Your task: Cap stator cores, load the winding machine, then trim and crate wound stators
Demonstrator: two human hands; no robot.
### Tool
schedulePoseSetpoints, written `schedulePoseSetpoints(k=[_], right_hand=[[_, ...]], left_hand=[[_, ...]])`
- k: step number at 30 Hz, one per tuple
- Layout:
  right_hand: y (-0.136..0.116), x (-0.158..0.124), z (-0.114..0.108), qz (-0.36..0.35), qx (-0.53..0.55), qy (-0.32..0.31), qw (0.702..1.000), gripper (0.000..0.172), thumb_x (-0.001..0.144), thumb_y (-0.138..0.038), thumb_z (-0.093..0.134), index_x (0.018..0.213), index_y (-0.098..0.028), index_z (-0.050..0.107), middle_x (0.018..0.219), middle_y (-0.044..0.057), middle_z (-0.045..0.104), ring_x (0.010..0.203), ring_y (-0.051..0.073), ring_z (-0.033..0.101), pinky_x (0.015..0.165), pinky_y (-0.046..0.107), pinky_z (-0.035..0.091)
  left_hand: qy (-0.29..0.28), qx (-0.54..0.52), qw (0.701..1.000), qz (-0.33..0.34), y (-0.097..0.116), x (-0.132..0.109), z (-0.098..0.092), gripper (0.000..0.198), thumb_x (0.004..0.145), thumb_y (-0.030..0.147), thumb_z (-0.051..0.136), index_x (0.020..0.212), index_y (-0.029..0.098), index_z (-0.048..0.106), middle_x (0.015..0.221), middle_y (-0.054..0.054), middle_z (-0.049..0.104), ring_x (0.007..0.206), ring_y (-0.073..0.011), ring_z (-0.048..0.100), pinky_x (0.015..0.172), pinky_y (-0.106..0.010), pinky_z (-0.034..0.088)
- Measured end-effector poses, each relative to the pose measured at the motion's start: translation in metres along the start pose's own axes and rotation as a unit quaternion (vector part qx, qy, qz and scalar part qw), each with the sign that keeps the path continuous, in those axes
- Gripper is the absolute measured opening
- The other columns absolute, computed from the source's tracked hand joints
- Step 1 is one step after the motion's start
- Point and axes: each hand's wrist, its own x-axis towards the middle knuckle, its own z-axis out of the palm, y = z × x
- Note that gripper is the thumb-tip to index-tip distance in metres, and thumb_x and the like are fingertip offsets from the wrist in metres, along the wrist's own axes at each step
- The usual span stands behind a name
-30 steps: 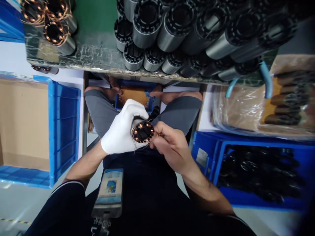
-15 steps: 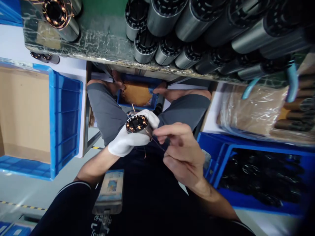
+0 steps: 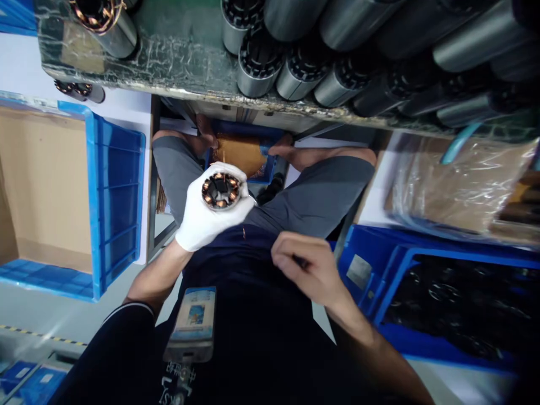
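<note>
My left hand [image 3: 206,216], in a white glove, is wrapped round a wound motor stator [image 3: 220,190] and holds it upright over my left thigh, its copper-coiled end facing me. My bare right hand [image 3: 310,267] sits lower and to the right, over my lap, with fingers curled in a pinch; what it holds, if anything, is too thin to make out. The two hands are apart.
A bench edge [image 3: 169,84] runs across the top, stacked with several bare stators [image 3: 291,67] and a wound one [image 3: 105,19]. Blue crates stand at left [image 3: 113,202] with cardboard inside, and at right [image 3: 442,292] with dark parts. A small blue bin [image 3: 240,154] lies between my feet.
My left hand has carried the stator up and left, away from the right hand. My right hand has drawn back down toward my lap, fingers closing.
</note>
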Motion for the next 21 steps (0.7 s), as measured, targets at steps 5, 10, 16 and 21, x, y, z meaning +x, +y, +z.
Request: schedulePoseSetpoints(k=[5, 10, 16, 21], right_hand=[[-0.013, 0.037, -0.005, 0.082, 0.091, 0.122, 0.985, 0.030, 0.096, -0.048, 0.096, 0.116, -0.027, 0.089, 0.091, 0.001, 0.074, 0.066, 0.013, 0.058, 0.055, 0.027, 0.044], [-0.019, 0.062, 0.002, 0.054, 0.056, 0.155, 0.985, 0.013, 0.099, -0.029, 0.089, 0.088, -0.024, 0.084, 0.084, -0.001, 0.073, 0.069, 0.014, 0.059, 0.057, 0.028, 0.042], [-0.013, 0.050, -0.010, 0.029, 0.016, 0.127, 0.991, 0.016, 0.102, -0.026, 0.089, 0.088, -0.024, 0.082, 0.080, -0.001, 0.073, 0.065, 0.014, 0.061, 0.055, 0.031, 0.044], [-0.013, 0.045, -0.039, -0.039, -0.084, 0.253, 0.963, 0.007, 0.104, -0.022, 0.089, 0.100, -0.028, 0.085, 0.086, -0.002, 0.078, 0.061, 0.012, 0.066, 0.055, 0.029, 0.053]], left_hand=[[-0.122, 0.133, 0.981, 0.070, 0.023, -0.014, -0.004, 0.075, 0.082, 0.028, 0.101, 0.149, 0.024, 0.067, 0.136, -0.008, 0.079, 0.111, -0.0255, 0.082, 0.101, -0.038, 0.066], [-0.112, 0.172, 0.978, 0.026, 0.021, -0.032, 0.006, 0.078, 0.083, 0.034, 0.101, 0.150, 0.031, 0.060, 0.127, -0.005, 0.082, 0.103, -0.0241, 0.083, 0.090, -0.037, 0.067], [-0.056, 0.091, 0.977, 0.184, 0.000, -0.038, 0.011, 0.060, 0.068, 0.026, 0.101, 0.119, 0.028, 0.070, 0.106, -0.004, 0.078, 0.093, -0.0262, 0.078, 0.085, -0.043, 0.063], [-0.052, 0.119, 0.981, 0.144, 0.005, -0.030, 0.000, 0.047, 0.069, 0.010, 0.083, 0.111, 0.025, 0.067, 0.101, -0.003, 0.072, 0.089, -0.0209, 0.070, 0.082, -0.039, 0.058]])
